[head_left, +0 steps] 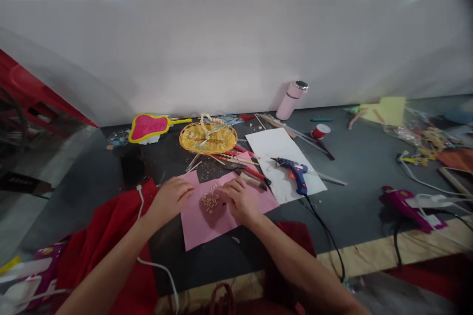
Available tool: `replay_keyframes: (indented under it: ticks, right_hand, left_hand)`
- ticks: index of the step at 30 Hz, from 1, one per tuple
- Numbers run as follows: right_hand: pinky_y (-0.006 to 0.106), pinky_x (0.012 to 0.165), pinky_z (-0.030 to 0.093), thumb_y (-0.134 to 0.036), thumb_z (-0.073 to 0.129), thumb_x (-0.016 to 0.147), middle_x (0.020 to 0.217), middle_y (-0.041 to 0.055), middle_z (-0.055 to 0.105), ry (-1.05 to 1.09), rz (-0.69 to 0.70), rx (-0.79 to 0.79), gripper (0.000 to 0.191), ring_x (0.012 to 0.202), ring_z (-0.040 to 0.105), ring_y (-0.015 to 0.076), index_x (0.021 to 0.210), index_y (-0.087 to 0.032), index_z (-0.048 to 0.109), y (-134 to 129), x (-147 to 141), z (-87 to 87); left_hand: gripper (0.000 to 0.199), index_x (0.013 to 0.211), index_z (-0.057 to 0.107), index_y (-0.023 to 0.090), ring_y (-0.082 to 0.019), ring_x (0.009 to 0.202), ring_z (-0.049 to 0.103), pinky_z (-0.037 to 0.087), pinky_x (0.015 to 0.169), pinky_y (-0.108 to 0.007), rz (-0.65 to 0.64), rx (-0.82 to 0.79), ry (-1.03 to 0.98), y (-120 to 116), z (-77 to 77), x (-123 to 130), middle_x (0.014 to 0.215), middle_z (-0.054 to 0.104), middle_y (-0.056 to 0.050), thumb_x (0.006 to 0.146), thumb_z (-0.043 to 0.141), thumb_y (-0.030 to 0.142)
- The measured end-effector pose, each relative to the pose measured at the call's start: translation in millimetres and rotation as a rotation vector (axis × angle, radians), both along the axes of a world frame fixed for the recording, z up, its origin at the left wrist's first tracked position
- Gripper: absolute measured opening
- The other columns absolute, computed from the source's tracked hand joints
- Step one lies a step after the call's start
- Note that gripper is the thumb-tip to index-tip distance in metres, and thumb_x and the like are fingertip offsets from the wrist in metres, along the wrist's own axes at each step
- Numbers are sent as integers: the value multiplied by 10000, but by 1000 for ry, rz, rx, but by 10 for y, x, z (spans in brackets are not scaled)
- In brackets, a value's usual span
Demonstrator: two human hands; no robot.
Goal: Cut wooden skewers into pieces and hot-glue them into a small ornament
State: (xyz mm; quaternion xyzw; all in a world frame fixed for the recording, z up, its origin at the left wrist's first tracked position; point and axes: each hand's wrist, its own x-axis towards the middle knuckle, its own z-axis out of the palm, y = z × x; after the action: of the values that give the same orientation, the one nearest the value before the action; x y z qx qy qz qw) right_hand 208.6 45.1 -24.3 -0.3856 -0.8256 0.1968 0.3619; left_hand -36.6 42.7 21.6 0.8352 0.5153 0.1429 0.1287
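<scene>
A pink sheet of paper [194, 236] lies on the dark table, with a small pile of short beige pieces [210, 203] near its middle. At the sheet's left edge rests my left hand [172, 199], its fingers loosely bent and nothing visible in them. My right hand [240, 201] is just right of the pile, fingers curved down towards the paper; the thumb side is partly hidden. A tiny pale red-and-white bit [213, 187] sits between the hands. Behind them stands a yellow woven basket [188, 145] with a beaded strand on it.
Right of the paper, a blue glue gun [295, 170] lies on a white sheet [273, 145]. Pliers with red handles [254, 173], a pink bottle [290, 101], a red spool [320, 131] and a pink-yellow fan [150, 128] lie around. A white cable [140, 206] crosses red cloth [111, 216].
</scene>
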Motion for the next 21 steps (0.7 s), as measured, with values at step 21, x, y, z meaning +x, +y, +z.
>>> replay_keyframes:
  ticks: [21]
  right_hand:
    - [362,843,382,-26,470,758,933,63,617,-179,-95,85,313,949,442,214,898,-214,677,49,100,-59]
  left_hand:
    - [282,997,614,231,-225,940,478,344,862,-397,-40,144,176,0,-236,593,910,601,-54,800,455,108]
